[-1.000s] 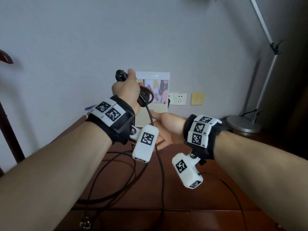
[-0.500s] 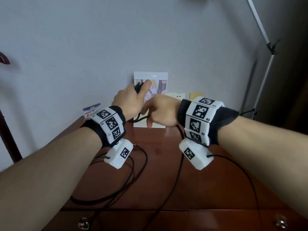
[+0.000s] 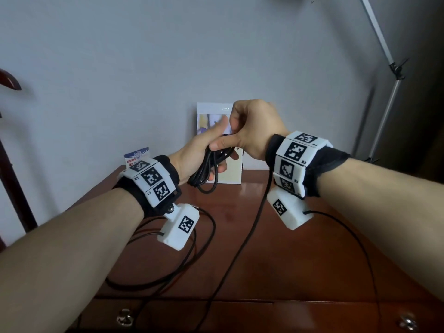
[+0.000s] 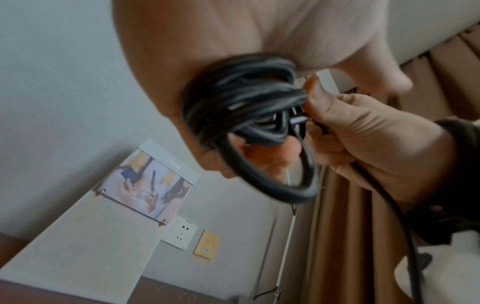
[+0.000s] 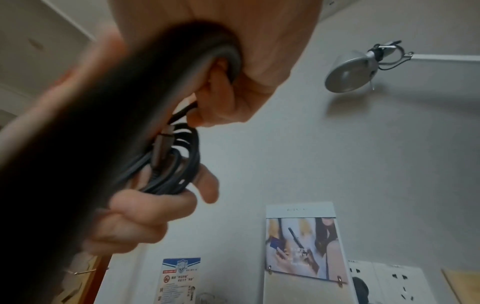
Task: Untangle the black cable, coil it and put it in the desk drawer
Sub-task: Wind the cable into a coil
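At the near desk edge, two drawer pulls (image 3: 123, 319) are seen on the closed drawer front. One black cable (image 3: 209, 168) is present; its uncoiled tail trails from the hands down across the desk (image 3: 276, 255) and over the front edge. Above the desk, several loops are gathered in the left hand (image 3: 192, 155), whose fingers are curled round the bundle. A strand at the top of the bundle is pinched by the right hand (image 3: 252, 131). For a good coil, each new turn should be laid to match the loops already held, with slack fed evenly and the bundle clamped against slipping. Farther back, one picture card (image 3: 216, 145) leans at the wall; one lamp pole (image 3: 389, 75) stands right.
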